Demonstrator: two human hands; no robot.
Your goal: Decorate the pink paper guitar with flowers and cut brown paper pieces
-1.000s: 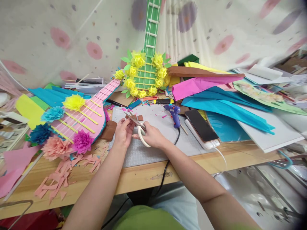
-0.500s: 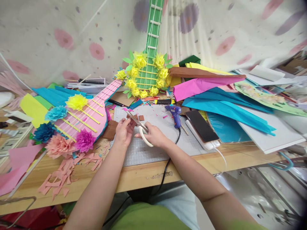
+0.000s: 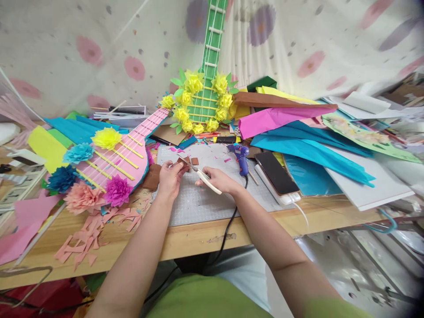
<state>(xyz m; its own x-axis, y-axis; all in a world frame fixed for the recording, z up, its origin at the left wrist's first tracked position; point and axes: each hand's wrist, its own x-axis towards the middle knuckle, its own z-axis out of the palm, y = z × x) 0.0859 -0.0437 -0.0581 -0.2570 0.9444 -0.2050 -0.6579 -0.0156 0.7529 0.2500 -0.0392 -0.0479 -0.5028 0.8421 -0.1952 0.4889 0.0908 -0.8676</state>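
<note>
In my left hand (image 3: 171,178) I pinch a small piece of brown paper (image 3: 181,161) above the cutting mat. My right hand (image 3: 215,180) grips white-handled scissors (image 3: 209,182), whose blades point left and lie at the brown paper. The blades look nearly closed, and part of the paper is hidden by my fingers. A small brown square (image 3: 194,161) lies on the grey cutting mat (image 3: 195,212) just beyond the scissors. Left of my left hand is a larger folded brown paper (image 3: 153,176).
A blue glue gun (image 3: 240,158) with a black cord lies right of my hands, beside a phone (image 3: 276,173) on a white power bank. A pink paper guitar (image 3: 124,161) with paper flowers is at left. Behind stands a green paper guitar (image 3: 209,84). Coloured paper (image 3: 311,145) is heaped at right.
The scissors have turned in my right hand, their handles swinging to the right and the loops closing together. My left hand stays nearly in place with the brown paper.
</note>
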